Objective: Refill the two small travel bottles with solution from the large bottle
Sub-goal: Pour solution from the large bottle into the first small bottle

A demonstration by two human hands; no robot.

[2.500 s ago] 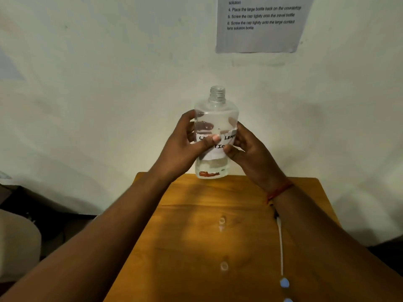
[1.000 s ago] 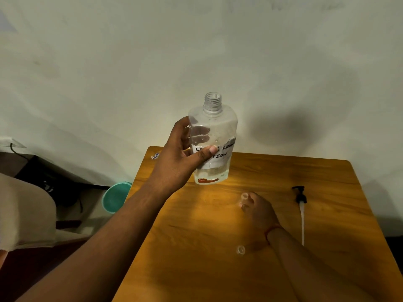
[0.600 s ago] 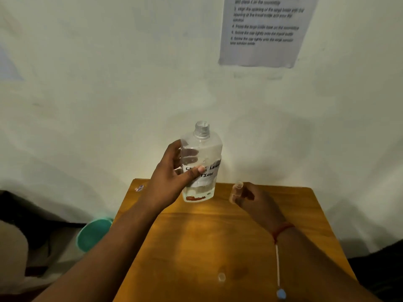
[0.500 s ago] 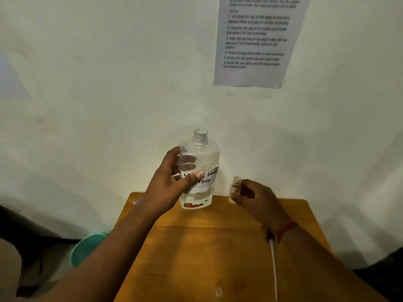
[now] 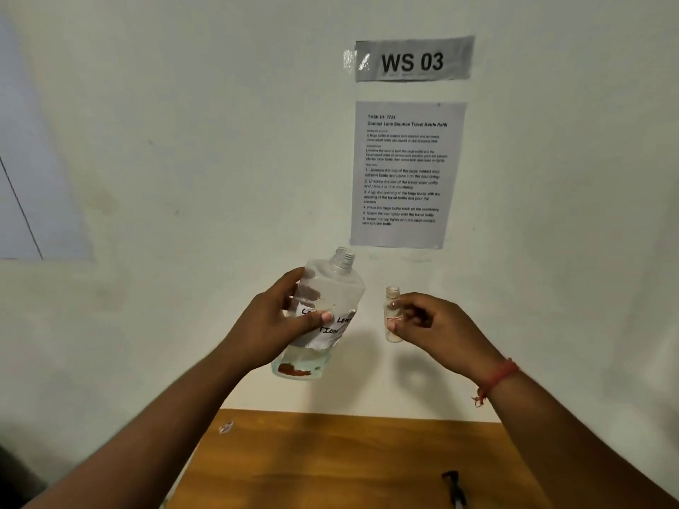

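My left hand (image 5: 273,326) grips the large clear bottle (image 5: 332,288) around its white label. The bottle is uncapped, holds some clear liquid and leans slightly to the right, raised above the table. My right hand (image 5: 435,326) pinches a small clear travel bottle (image 5: 392,306), upright and uncapped, just right of the large bottle's shoulder. A gap separates the two bottle mouths. The second travel bottle is out of view.
The wooden table (image 5: 330,461) lies below the hands. A black pump head (image 5: 453,488) lies on it near the bottom edge. An instruction sheet (image 5: 404,174) and a "WS 03" sign (image 5: 411,60) are stuck on the white wall behind.
My right hand let go of the large bottle, picked a small travel bottle off the table and raised it beside the large one. The view tilted upward; the large bottle now leans right.
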